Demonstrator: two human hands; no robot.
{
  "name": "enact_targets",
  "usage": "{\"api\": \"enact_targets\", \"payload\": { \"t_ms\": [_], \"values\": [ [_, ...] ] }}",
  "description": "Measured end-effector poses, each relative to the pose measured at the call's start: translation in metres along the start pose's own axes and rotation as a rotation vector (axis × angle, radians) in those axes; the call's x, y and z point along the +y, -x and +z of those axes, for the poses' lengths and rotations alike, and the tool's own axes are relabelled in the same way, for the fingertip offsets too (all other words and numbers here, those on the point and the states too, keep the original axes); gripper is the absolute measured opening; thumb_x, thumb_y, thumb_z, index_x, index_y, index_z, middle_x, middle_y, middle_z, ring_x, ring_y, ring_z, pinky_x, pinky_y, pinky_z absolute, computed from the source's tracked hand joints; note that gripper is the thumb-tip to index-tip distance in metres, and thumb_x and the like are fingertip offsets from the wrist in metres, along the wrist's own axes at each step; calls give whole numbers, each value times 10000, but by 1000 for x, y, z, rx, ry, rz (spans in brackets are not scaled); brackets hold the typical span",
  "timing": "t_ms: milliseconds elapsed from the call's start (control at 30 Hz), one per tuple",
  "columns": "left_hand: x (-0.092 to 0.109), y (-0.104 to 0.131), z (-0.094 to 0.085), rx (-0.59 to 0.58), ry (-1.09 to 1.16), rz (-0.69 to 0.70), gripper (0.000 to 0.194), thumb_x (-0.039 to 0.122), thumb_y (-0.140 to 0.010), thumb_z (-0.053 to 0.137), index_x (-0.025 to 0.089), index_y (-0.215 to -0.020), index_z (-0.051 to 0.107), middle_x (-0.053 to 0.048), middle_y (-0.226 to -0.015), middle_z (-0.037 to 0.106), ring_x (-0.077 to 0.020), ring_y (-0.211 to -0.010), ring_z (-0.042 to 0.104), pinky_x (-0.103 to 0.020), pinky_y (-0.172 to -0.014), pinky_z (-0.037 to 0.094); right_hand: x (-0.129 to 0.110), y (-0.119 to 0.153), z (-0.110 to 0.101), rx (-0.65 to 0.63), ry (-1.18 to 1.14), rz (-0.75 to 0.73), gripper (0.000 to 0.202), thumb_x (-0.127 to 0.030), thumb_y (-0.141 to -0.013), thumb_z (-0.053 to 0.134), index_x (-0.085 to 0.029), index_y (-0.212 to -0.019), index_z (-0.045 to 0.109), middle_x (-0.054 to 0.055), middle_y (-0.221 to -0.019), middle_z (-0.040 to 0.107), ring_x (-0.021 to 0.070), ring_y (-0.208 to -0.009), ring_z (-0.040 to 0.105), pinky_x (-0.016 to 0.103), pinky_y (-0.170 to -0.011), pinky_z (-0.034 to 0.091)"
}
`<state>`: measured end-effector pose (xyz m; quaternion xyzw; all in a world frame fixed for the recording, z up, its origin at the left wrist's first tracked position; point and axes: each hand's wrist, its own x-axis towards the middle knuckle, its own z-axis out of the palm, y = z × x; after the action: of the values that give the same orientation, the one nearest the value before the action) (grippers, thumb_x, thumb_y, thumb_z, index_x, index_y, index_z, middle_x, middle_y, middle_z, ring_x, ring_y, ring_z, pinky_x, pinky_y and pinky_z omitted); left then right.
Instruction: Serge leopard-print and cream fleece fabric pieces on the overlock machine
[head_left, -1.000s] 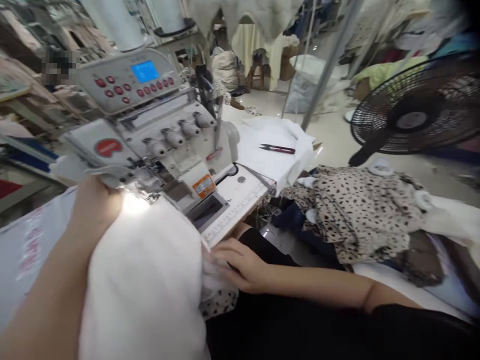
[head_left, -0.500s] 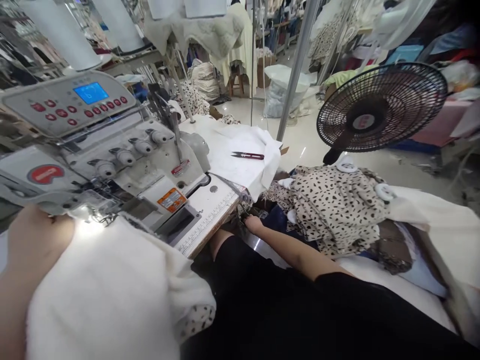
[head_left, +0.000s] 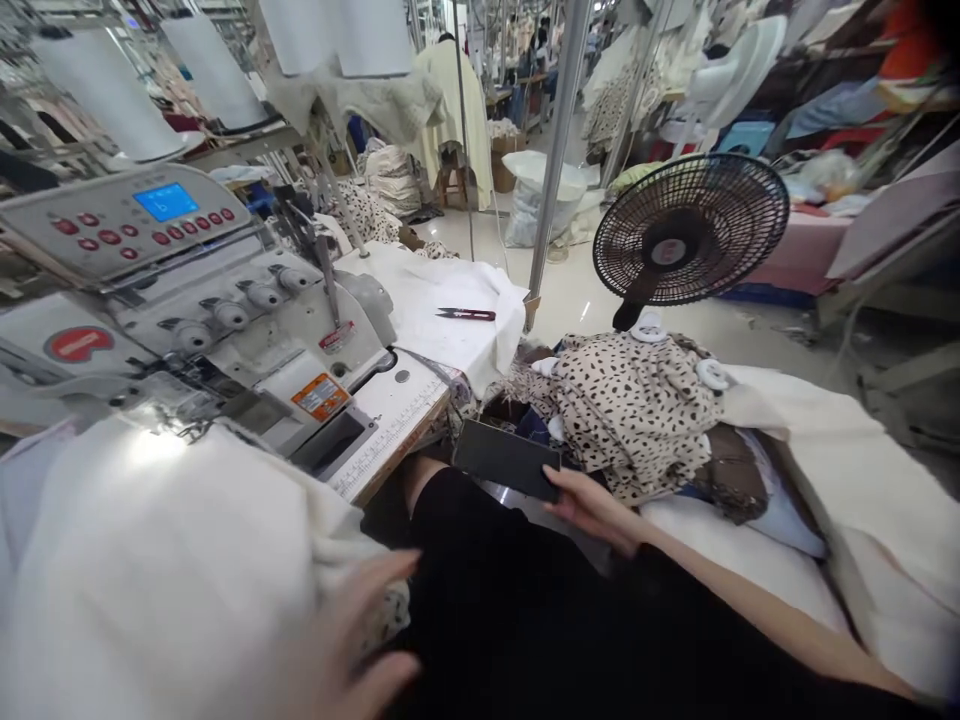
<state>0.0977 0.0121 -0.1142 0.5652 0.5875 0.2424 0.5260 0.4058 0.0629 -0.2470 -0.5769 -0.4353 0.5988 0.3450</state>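
Observation:
A black smartphone (head_left: 506, 458) is pinched at its right end by my right hand (head_left: 592, 505), between the table's front edge and the spotted cloth. My left hand (head_left: 360, 630), blurred by motion, has fingers and thumb spread with nothing seen between them. It hovers over the near right part of a white fleecy fabric piece (head_left: 172, 560). The fabric's far edge lies at the lit needle area of an overlock sewing machine (head_left: 225, 320). Beside my left hand, a bit of spotted cloth (head_left: 390, 612) shows at the fabric's edge.
Red-handled thread snips (head_left: 466, 314) lie on a white cloth (head_left: 420, 285) behind the machine. To the right are a heap of spotted fabric (head_left: 637, 405) and a black fan (head_left: 686, 235). A metal pole (head_left: 559, 150) rises behind the table. Thread cones (head_left: 109, 95) stand above the machine.
My right hand has come up and right from below the table edge, now with the smartphone. My left hand has left the needle area and moved right and nearer, opening. The view has shifted slightly.

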Motion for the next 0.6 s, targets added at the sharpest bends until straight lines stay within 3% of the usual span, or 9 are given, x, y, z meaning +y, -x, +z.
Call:
{"api": "enact_targets", "payload": {
  "t_ms": [100, 200, 300, 400, 600],
  "values": [
    [-12, -21, 54, -168, 278, 3, 720, 232, -534, 734, 322, -1200, 477, -46, -1273, 454, -287, -1212, 365, -443, -1011, 296, -1, 43, 42, -278, -677, 148, 286, -391, -815, 546, -171, -998, 543, 61, -942, 628, 127, -819, 613, 256, -706, 525],
    [-20, -46, 87, -169, 715, 208, 538, 328, -606, 689, 221, -1112, 542, -87, -1138, 547, -289, -1150, 427, -410, -990, 326, -7, 66, 85, -514, -965, 285, 233, -320, -770, 626, -183, -951, 572, 32, -910, 635, 108, -792, 613, 249, -730, 518],
    [-26, -47, 88, -143, 922, 314, 513, 406, -646, 629, 175, -1096, 544, -100, -1067, 574, -293, -1082, 477, -410, -961, 356, -14, 76, 110, -682, -963, 315, 179, -288, -785, 615, -203, -941, 592, 18, -892, 639, 112, -833, 617, 268, -789, 503],
    [-33, -29, 79, -140, 988, 288, 563, 432, -635, 617, 153, -1115, 523, -105, -1037, 578, -289, -1018, 513, -414, -901, 405, -17, 82, 122, -804, -837, 290, 199, -303, -780, 621, -204, -953, 617, 34, -879, 649, 139, -878, 623, 273, -813, 491],
    [-43, -2, 67, -172, 1161, 232, 724, 569, -586, 647, 118, -1139, 528, -106, -1045, 564, -224, -937, 529, -298, -816, 444, -20, 89, 122, -930, -422, 186, 344, -476, -762, 577, -193, -948, 639, 90, -978, 638, 226, -920, 617, 336, -777, 496]
  ]
}}
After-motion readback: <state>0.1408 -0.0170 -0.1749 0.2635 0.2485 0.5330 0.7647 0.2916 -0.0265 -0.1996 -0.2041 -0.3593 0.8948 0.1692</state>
